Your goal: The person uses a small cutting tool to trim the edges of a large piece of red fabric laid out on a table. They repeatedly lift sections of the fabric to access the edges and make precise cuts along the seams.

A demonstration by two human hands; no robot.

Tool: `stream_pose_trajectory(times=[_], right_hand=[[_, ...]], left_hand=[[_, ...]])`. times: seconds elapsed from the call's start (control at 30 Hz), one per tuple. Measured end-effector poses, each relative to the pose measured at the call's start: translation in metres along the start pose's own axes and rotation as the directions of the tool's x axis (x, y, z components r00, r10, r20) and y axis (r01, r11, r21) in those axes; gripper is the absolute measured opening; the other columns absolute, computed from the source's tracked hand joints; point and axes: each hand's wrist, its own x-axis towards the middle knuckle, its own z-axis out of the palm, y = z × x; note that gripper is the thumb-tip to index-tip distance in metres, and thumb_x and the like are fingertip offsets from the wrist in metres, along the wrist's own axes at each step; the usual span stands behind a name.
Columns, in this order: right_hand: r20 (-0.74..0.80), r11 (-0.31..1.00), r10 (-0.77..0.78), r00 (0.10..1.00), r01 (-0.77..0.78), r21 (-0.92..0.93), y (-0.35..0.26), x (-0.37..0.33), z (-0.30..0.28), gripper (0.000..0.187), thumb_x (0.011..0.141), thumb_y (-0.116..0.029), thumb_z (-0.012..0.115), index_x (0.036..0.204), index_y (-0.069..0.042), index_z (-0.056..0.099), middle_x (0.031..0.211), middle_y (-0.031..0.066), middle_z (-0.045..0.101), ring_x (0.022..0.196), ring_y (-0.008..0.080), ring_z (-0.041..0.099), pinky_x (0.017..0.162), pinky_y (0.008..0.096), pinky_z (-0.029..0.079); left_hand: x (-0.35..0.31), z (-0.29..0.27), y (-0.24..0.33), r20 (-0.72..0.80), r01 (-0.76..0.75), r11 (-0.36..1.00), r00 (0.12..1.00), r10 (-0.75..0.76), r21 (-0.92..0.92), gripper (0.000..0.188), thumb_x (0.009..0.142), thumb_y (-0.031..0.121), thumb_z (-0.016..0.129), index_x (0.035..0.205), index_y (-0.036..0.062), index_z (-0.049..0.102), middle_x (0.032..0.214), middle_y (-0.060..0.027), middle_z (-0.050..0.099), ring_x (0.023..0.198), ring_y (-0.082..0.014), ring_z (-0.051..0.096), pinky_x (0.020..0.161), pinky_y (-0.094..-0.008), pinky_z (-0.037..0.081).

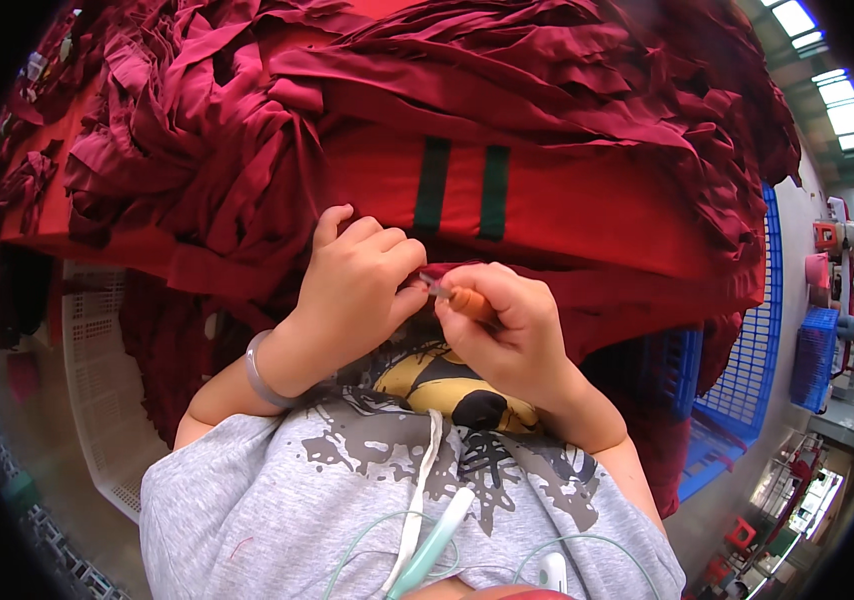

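Observation:
My left hand [359,285], with a grey band on its wrist, pinches a small piece of dark red cloth [434,271] between thumb and fingers. Close against it, my right hand [512,330] grips a small tool with an orange handle [471,303]. The tool's metal tip meets the cloth at my left fingertips; its exact kind is too small to make out. Both hands are held in front of my body, at the near edge of a red-covered table [587,205]. Two dark green strips [432,185] lie side by side on the red cover, just beyond my hands.
Large heaps of dark red fabric [197,150] cover the table's left and far side, and some hangs over the edge. A white plastic crate [107,380] stands low at left, a blue crate [747,350] at right. Stools and blue baskets [814,350] are farther right.

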Motion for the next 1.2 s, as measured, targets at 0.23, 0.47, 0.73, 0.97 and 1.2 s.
stream_pose_trajectory(times=[0.23,0.47,0.73,0.97,1.2], right_hand=[[-0.172,0.940,0.222,0.960,-0.164,0.299,0.013,-0.010,-0.038,0.023,0.085,0.003,0.066,0.068,-0.004,0.052,0.060,-0.0056,0.044,0.057,-0.0002,0.038,0.048,0.0211,0.026],[-0.376,0.862,0.367,0.851,-0.159,0.481,0.036,-0.032,-0.066,0.044,0.087,0.006,0.059,0.057,-0.010,0.032,0.058,-0.0063,0.035,0.053,0.0020,0.027,0.048,0.0231,0.018],[-0.275,0.917,0.291,0.916,-0.185,0.353,0.022,-0.032,-0.056,0.042,0.092,0.002,0.059,0.060,-0.009,0.035,0.060,-0.0061,0.036,0.055,0.0023,0.027,0.049,0.0235,0.019],[-0.177,0.854,0.341,0.923,-0.226,0.469,0.022,-0.033,-0.057,0.036,0.098,-0.015,0.053,0.065,-0.001,0.055,0.073,0.0048,0.056,0.053,0.0031,0.037,0.047,0.0194,0.024],[-0.105,0.444,-0.086,0.991,0.133,0.886,0.016,-0.009,-0.046,0.035,0.102,-0.036,0.042,0.117,-0.016,0.067,0.155,0.0253,0.020,0.142,0.0401,0.027,0.111,0.0558,0.031]], left_hand=[[-0.018,-0.085,-0.026,0.124,-0.002,0.997,0.992,0.012,-0.080,0.033,0.076,0.037,0.076,0.064,0.0087,0.064,0.059,-0.0032,0.057,0.061,-0.0222,0.056,0.093,-0.0446,0.043],[-0.007,-0.111,-0.056,-0.677,0.373,0.856,0.735,-0.037,0.358,0.013,0.088,0.020,0.067,0.090,0.0082,0.071,0.094,-0.0058,0.068,0.085,-0.0237,0.064,0.089,-0.0401,0.044],[0.099,-0.019,-0.069,-0.313,0.280,0.820,0.941,-0.130,0.499,0.028,0.080,0.007,0.066,0.107,0.0128,0.069,0.103,-0.0022,0.068,0.100,-0.0221,0.063,0.102,-0.0514,0.034],[0.090,-0.036,-0.029,-0.660,-0.113,0.958,0.703,0.265,0.264,0.027,0.075,0.021,0.071,0.101,0.0116,0.069,0.098,-0.0026,0.067,0.089,-0.0236,0.062,0.087,-0.0422,0.046],[0.071,-0.026,0.016,-0.496,-0.405,0.914,0.794,0.352,0.000,0.049,0.078,0.033,0.070,0.120,0.0082,0.062,0.102,-0.0045,0.068,0.094,-0.0237,0.065,0.101,-0.0402,0.036]])
